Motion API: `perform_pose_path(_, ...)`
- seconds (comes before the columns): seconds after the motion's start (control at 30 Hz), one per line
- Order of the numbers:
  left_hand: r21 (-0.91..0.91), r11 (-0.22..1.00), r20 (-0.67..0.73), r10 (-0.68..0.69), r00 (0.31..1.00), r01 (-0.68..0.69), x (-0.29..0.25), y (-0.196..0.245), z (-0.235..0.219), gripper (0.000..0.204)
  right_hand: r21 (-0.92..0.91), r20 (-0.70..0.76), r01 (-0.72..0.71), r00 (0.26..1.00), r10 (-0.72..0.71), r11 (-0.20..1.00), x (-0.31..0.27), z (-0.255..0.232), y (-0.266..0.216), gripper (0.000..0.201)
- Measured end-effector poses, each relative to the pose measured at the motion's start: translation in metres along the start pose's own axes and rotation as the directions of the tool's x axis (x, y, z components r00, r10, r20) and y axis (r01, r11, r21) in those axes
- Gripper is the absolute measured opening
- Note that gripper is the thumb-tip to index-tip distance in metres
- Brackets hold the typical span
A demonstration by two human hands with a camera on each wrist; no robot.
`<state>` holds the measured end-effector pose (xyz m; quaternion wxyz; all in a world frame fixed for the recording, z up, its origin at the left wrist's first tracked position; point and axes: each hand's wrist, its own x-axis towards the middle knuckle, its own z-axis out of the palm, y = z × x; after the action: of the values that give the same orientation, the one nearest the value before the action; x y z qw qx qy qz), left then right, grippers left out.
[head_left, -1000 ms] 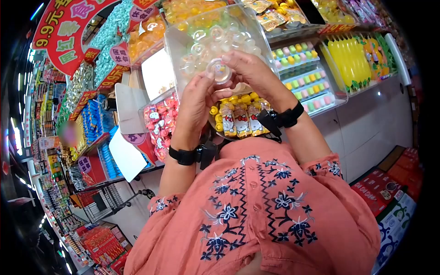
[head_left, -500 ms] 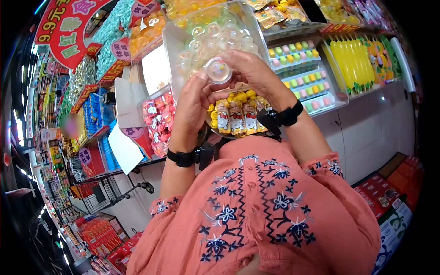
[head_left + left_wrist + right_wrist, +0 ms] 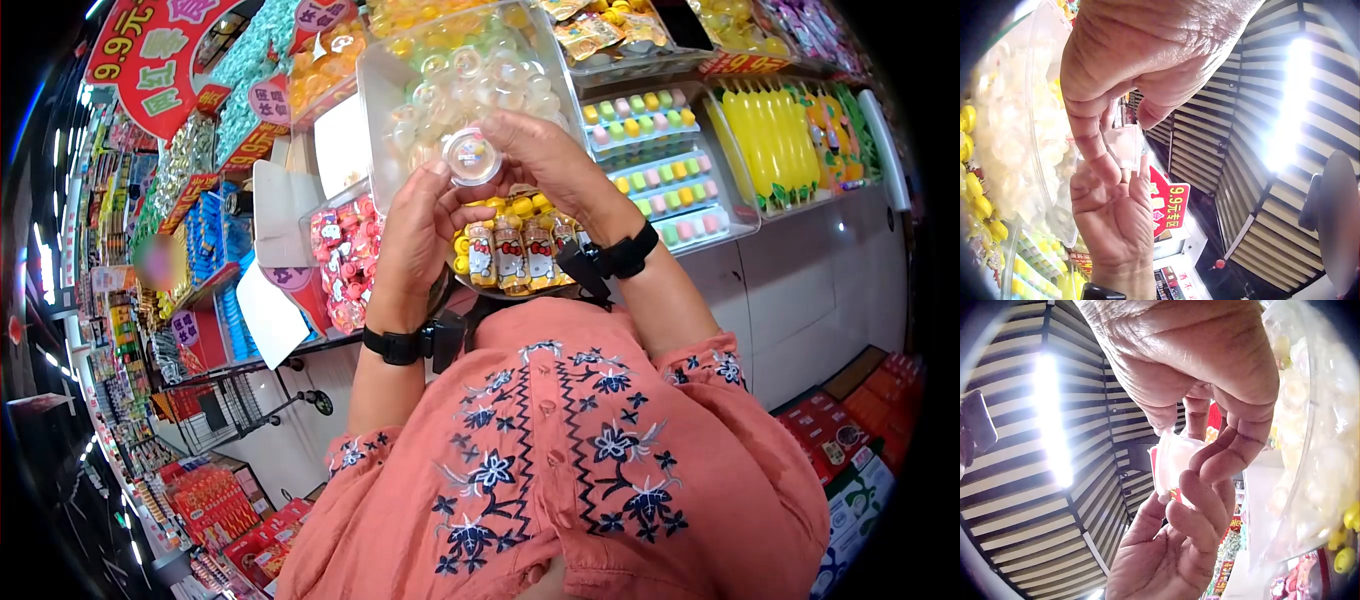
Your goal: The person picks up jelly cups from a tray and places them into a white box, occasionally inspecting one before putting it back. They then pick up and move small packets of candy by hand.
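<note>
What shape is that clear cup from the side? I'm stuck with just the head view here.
Observer: From the right wrist camera, the clear cup tapers back from its wide rim.

Operator: And what are the right hand's fingers doing underneath?

Observer: The right hand has fingers curled in by the cup's narrower end, behind the rim.

Operator: Anything bright overhead?

Observer: Yes, both wrist cameras show a long, glaring light on a striped ceiling.

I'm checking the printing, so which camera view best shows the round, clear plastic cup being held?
The head view: it shows the printed face of the clear plastic cup. Both wrist views show it side-on, partly covered, with no readable print.
</note>
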<state>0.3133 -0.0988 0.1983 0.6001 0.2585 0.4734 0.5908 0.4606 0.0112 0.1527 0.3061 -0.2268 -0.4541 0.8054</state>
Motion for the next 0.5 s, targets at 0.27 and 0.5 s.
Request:
perform_pose_path(0.27,-0.002,1.0,0.022,-0.001,1.0,0.001,0.001,0.0,-0.008,0.04,-0.001,0.023,-0.013,1.0,0.013,1.0,-0.005,0.004,0.0,0.041)
perform_pose_path(0.5,0.038,0.999,0.039,-0.011,0.999,0.01,0.006,0.004,-0.012,0.04,-0.014,0.008,-0.017,1.0,0.017,1.0,-0.005,0.006,-0.001,0.042)
